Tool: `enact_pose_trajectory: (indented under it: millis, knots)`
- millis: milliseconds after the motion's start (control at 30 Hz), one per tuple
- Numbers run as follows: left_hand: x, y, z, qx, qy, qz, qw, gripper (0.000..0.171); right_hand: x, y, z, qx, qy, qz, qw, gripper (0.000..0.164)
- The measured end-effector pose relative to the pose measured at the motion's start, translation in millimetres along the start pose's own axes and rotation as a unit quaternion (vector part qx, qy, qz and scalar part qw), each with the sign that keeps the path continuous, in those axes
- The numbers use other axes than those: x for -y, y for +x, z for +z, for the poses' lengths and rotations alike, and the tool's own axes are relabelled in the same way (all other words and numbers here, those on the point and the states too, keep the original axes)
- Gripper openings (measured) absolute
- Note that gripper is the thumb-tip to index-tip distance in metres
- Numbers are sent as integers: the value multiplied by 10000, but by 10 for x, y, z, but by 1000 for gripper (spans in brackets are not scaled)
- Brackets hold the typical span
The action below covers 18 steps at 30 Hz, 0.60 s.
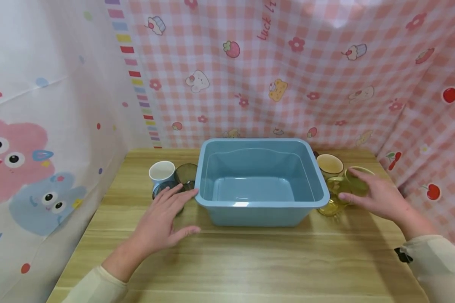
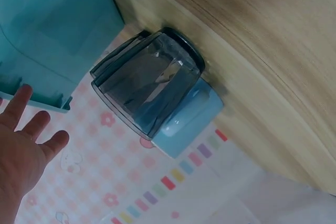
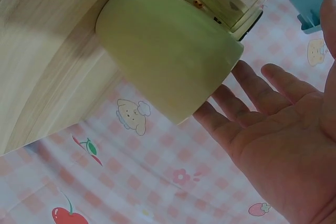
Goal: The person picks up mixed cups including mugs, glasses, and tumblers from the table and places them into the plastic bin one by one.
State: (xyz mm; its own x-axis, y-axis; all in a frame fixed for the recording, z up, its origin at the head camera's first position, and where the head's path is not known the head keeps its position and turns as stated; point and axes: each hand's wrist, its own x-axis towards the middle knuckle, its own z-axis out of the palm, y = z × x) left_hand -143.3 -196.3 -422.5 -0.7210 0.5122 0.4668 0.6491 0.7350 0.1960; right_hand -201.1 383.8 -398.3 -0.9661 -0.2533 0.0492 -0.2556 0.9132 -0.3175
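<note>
A light-blue plastic basin (image 1: 258, 216) stands on the table with nothing inside it. My left hand (image 1: 159, 223) hovers with spread fingers by the basin's left rim, above a dark glass cup (image 2: 152, 82). Behind that cup are a smoky glass (image 1: 186, 172) and a blue cup with a white inside (image 1: 161, 171). On the other side, my right hand (image 1: 381, 198) reaches over a green mug (image 3: 168, 51), its fingertips at the rim and its thumb apart. A clear yellow glass (image 1: 329, 208) and an amber-rimmed cup (image 1: 330, 165) stand between that mug and the basin.
The wood-grain table (image 1: 242, 265) stretches in front of the basin. A pink checked cloth (image 1: 250, 84) hangs behind it, and a white printed cloth (image 1: 76, 126) hangs along the left side. Cups stand close against both basin sides.
</note>
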Motion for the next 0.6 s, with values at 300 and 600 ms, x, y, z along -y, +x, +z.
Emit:
enact_pose_trajectory:
  millis: [300,600]
  knots:
    - [8,-40,56,-137,160,101,9997,92,18,-18,38,188,110,94,9997,98]
    - [-3,-43,118,-287,23,30,9996,93,23,22,67,112,471,-167,9987,110]
